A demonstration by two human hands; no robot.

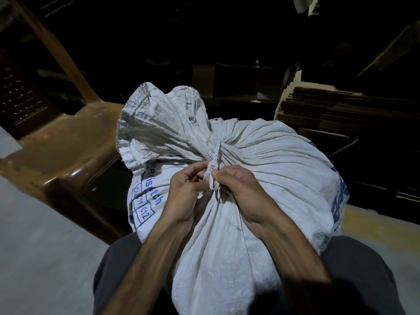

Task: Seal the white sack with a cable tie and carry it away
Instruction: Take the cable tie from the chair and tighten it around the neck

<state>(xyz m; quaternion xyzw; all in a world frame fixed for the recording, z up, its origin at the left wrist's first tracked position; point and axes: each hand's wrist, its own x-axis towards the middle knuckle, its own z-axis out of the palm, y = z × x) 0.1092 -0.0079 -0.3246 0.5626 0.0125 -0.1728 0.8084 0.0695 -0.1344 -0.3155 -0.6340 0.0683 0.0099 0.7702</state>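
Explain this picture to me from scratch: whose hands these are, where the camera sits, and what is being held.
There is no machine here. A person wears a camera on the head, so you look down along both forearms. Between the knees stands a full white sack, its mouth gathered into a neck. A white cable tie runs around that neck. The left hand and right hand both pinch the tie's ends close together. To the left is a brown plastic chair; at the right rear lies stacked cardboard. The room is dim.

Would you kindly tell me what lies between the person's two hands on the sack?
In the head view, the white cable tie lies between the left hand and right hand, over the white sack's gathered neck.
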